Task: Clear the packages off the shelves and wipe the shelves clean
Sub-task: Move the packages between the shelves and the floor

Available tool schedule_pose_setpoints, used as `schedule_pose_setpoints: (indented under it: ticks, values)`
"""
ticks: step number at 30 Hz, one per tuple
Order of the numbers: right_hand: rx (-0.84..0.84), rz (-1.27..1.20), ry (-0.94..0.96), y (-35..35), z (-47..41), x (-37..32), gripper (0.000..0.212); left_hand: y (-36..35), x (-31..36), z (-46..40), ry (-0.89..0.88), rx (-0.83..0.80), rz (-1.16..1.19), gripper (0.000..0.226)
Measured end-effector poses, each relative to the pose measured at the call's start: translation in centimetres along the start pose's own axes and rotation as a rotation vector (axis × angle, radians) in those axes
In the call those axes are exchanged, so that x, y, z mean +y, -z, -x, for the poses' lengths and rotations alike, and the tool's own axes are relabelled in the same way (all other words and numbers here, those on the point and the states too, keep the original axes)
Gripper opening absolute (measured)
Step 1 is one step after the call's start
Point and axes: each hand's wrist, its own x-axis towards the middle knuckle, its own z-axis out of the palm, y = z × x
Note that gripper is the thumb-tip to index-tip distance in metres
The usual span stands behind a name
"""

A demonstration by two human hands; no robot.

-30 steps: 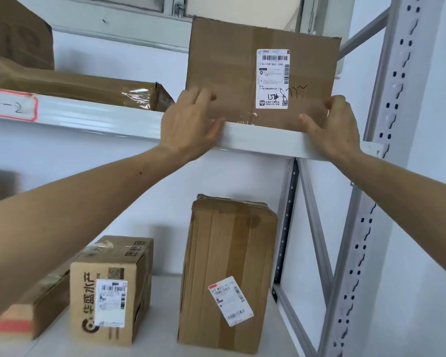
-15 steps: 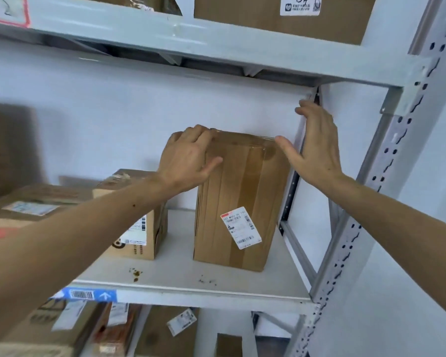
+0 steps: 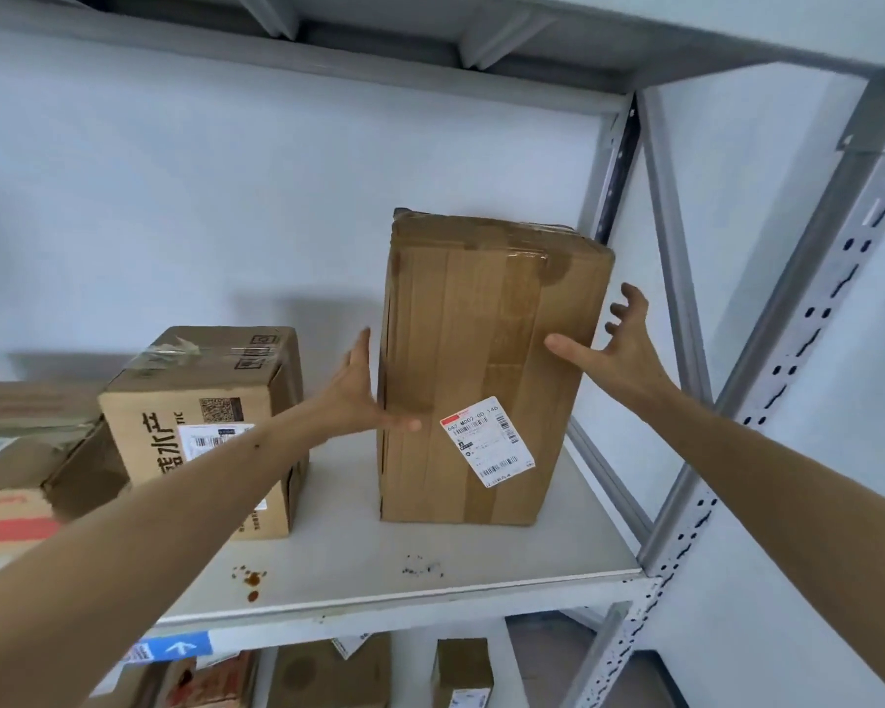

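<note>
Both hands lower now than half a second ago: down from the top edge of the tall box (image 3: pixel 486 370) to its flanks. Left hand (image 3: pixel 361 396) flat against the left face, thumb across the front beside the shipping label (image 3: pixel 487 441); right hand (image 3: pixel 616 344) at the right edge, fingers spread, contact not certain. Neither grip clamped, both apart and open. Box upright on the middle shelf (image 3: pixel 430 574), not lifted; probably a two-sided squeeze about to start. Left of the tall box, a printed carton (image 3: pixel 200 421), partly masked by the forearm. In front of the tall box, brown stains (image 3: pixel 250 580) and dark crumbs (image 3: pixel 422 568) awaiting wiping. Below it, further packages cut off by the frame edge.
</note>
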Motion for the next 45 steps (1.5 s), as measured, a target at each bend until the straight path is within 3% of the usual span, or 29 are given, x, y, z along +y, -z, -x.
schedule_pose_setpoints:
  ticks: [3, 7, 12, 19, 26, 29, 32, 35, 45]
  values:
    - [-0.116, -0.014, -0.067, -0.2, -0.8, 1.3, 0.120, -0.9, -1.6, -1.5, -0.050, -0.084, 0.145, 0.158]
    - [-0.199, 0.017, -0.061, -1.0, -1.0, 2.0, 0.112, -2.7, -2.4, -2.6, -0.104, -0.030, 0.278, 0.157]
    - [-0.193, 0.021, -0.039, -1.6, -0.8, 2.1, 0.109, -2.8, -2.8, -3.1, -0.192, -0.013, 0.274, 0.150]
    - [-0.123, 0.042, -0.032, -1.7, 0.4, 0.7, 0.088, -2.4, -2.6, -2.9, -0.259, -0.027, 0.248, 0.149]
    - [-0.049, 0.062, -0.040, 0.5, 3.8, -0.8, 0.088, -2.7, -1.2, -1.7, -0.279, -0.028, 0.204, 0.142]
    - [-0.032, 0.047, -0.031, 2.1, 6.1, -1.8, 0.095, -2.6, 0.1, 0.0, -0.307, -0.042, 0.195, 0.145]
    - [-0.016, 0.073, -0.015, 3.8, 9.2, -3.2, 0.081, -2.6, 1.7, 2.7, -0.320, -0.058, 0.187, 0.144]
    - [0.010, 0.084, -0.010, 5.5, 12.5, -4.3, 0.091, -2.9, 3.2, 6.0, -0.331, -0.065, 0.174, 0.149]
    - [0.076, 0.096, -0.057, 11.7, 25.0, -6.4, 0.087, -6.8, 7.0, 17.3, -0.358, -0.162, 0.207, 0.141]
